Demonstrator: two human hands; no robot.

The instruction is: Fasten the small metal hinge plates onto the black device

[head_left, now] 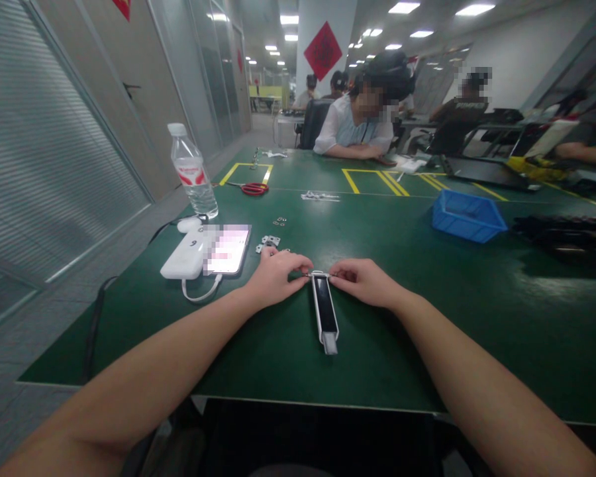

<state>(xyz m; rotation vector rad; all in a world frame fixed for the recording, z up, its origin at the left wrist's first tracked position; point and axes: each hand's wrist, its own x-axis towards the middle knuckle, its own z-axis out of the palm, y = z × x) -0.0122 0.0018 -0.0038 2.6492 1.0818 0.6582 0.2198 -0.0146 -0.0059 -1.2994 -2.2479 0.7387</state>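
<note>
A slim black device with a white frame (326,305) lies on the green table, its grey tab pointing at me. At its far end, the fingers of my left hand (281,275) pinch a tiny part on the left side. My right hand (362,281) has its fingertips closed at the right side of the same end, on something too small to make out. Just beyond my left hand are small metal pieces (271,240), partly hidden by it. Further off lie a few little rings (279,222).
On the left stand a water bottle (193,175), a white power bank (185,255) and a cabled phone (231,248). Red scissors (254,189) and white strips (320,197) lie further back. A blue bin (467,215) is at the right. A person (355,126) sits across the table.
</note>
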